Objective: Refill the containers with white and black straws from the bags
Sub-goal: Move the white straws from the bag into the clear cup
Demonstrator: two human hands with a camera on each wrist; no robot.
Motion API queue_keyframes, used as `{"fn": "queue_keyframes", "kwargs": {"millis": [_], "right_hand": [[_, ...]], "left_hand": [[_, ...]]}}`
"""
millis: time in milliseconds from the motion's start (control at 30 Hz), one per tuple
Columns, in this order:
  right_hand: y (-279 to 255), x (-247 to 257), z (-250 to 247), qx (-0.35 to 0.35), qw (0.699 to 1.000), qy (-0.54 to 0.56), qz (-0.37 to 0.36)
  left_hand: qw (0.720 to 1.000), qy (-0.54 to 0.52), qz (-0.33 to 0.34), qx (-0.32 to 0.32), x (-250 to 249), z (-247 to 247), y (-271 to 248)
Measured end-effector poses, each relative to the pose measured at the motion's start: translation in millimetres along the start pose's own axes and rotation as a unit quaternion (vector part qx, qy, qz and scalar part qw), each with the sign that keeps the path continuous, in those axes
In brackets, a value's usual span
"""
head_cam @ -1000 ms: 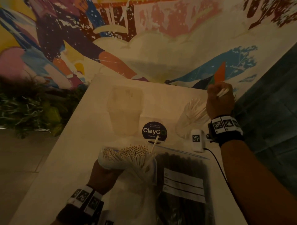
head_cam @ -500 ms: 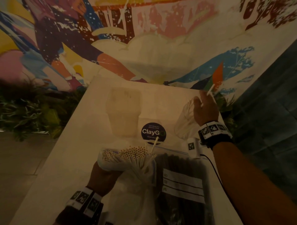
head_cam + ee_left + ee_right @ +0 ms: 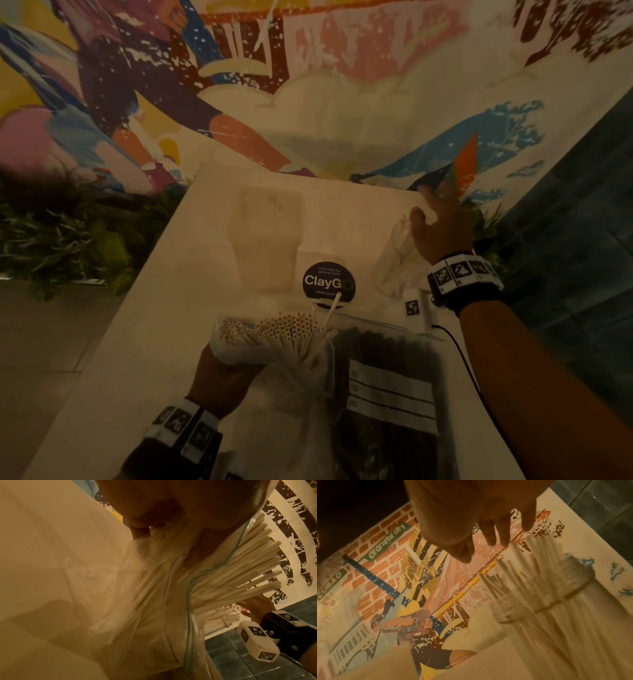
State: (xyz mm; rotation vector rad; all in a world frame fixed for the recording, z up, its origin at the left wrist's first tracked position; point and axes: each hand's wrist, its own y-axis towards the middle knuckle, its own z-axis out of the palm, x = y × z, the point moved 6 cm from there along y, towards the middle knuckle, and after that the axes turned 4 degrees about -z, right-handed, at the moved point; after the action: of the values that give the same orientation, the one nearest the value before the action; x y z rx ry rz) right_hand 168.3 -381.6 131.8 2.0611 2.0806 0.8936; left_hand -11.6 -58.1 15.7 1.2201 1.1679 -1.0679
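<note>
- The right hand point(image 3: 442, 229) hovers with fingers spread and empty above the right-hand glass container point(image 3: 399, 260) at the table's point(image 3: 164, 342) far side; a second ago it pinched a white straw, so that straw has probably been dropped in.
- The left hand point(image 3: 219, 380) grips the bag of white straws point(image 3: 281, 334), its mouth open towards the containers; the bag of black straws point(image 3: 387, 394) lies alongside, untouched.
- The left container point(image 3: 265, 240) looks unfilled.
</note>
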Motion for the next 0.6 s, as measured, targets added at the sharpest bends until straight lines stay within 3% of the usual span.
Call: {"fn": "queue_keyframes", "kwargs": {"millis": [67, 133, 233, 267, 333, 400, 433, 500, 600], "right_hand": [[4, 3, -7, -0.016, 0.999, 0.029, 0.008], [5, 3, 4, 0.076, 0.996, -0.006, 0.043], [-5, 4, 28, 0.214, 0.972, -0.095, 0.030], [-6, 4, 30, 0.215, 0.970, -0.111, 0.026], [-7, 11, 18, 0.141, 0.986, -0.082, 0.014], [-17, 27, -2, 0.039, 0.999, 0.023, -0.006], [-29, 37, -9, 0.023, 0.996, 0.081, -0.020], [-60, 58, -7, 0.116, 0.977, 0.177, -0.033], [-125, 81, 21, 0.389, 0.898, 0.206, -0.029]], "left_hand": [[1.000, 0.010, -0.004, 0.001, 4, -1, 0], [1.000, 0.023, -0.010, 0.002, 9, -2, 1], [1.000, 0.027, -0.016, 0.002, 17, -6, 0], [1.000, 0.022, -0.018, 0.002, 19, -7, 0], [0.999, 0.025, -0.026, -0.003, 24, -9, -1], [0.999, 0.037, -0.028, -0.002, 26, -9, -1], [0.999, 0.042, -0.028, -0.004, 28, -10, -1], [0.998, 0.053, -0.031, -0.007, 31, -10, -1], [0.998, 0.059, -0.035, -0.001, 35, -11, -1]]}}
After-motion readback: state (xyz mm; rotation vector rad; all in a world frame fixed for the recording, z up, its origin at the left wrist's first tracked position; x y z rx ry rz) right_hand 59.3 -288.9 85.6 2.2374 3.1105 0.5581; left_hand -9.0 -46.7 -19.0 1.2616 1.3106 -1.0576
